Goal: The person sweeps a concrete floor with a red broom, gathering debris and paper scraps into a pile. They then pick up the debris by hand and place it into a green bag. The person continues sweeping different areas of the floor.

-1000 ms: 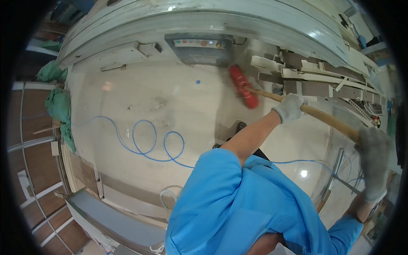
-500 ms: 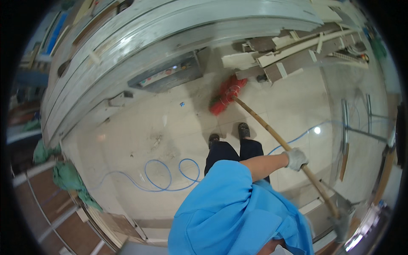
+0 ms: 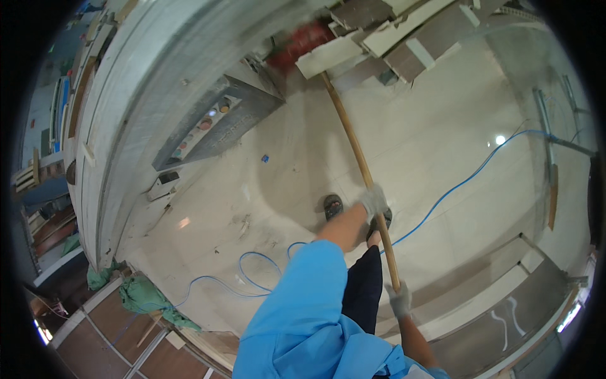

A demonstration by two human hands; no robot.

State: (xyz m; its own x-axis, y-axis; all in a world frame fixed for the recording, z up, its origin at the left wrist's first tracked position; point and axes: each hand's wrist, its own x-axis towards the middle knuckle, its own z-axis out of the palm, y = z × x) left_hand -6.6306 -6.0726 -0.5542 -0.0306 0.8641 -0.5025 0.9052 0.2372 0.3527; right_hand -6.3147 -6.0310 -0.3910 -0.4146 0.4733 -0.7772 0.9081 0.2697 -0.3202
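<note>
A broom with a long wooden handle (image 3: 349, 126) slants away from me across the floor. Its red head (image 3: 302, 45) is blurred and lies at the far end, beside the machine's base and partly hidden by the wooden boards. My left hand (image 3: 374, 201), in a pale work glove, is closed round the middle of the handle, above my shoes. Nearer to my body, my right hand (image 3: 399, 300), gloved too, grips the handle close to its end.
A large grey metal machine with a button panel (image 3: 205, 120) stands on the left. Offcut boards (image 3: 404, 31) are piled at the far side. Blue hose (image 3: 454, 188) runs over the tiled floor, with loops on the left. A small blue scrap (image 3: 265, 158) lies near the panel.
The broom head has moved farther away, in toward the machine and the boards. Both hands have swung left with the handle, and my view has turned.
</note>
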